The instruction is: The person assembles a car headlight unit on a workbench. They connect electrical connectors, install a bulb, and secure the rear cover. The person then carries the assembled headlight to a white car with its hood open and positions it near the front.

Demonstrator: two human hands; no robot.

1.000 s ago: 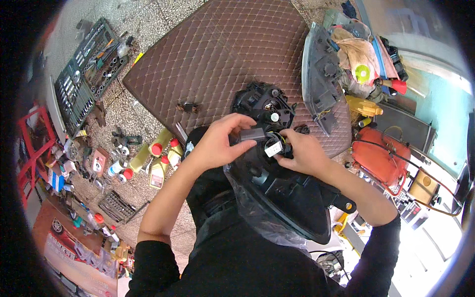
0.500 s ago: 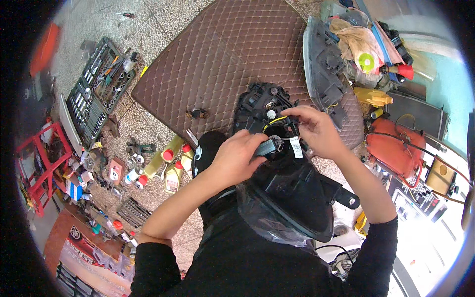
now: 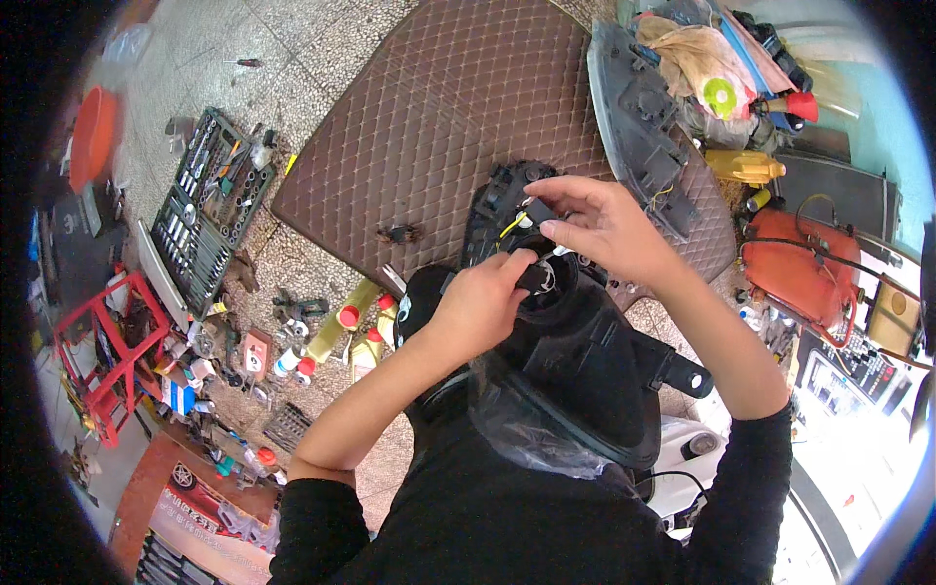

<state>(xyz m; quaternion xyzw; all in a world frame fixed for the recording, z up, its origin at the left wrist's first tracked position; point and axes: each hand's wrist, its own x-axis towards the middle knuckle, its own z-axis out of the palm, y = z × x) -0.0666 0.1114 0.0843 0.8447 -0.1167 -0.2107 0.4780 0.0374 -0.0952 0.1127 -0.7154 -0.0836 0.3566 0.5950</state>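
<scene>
In the head view, the headlight (image 3: 595, 390) lay in front of the person (image 3: 546, 517), its far end over the brown quilted mat (image 3: 419, 127). The right hand (image 3: 600, 234) had moved left since half a second earlier and grasped a small dark block (image 3: 537, 211), a yellow wire (image 3: 511, 227) beside it. The white tag (image 3: 561, 251), fully visible then, showed only as a sliver below that hand. The left hand (image 3: 478, 307), which had held a grey box, now reached into the round opening; whether it gripped anything could not be told.
</scene>
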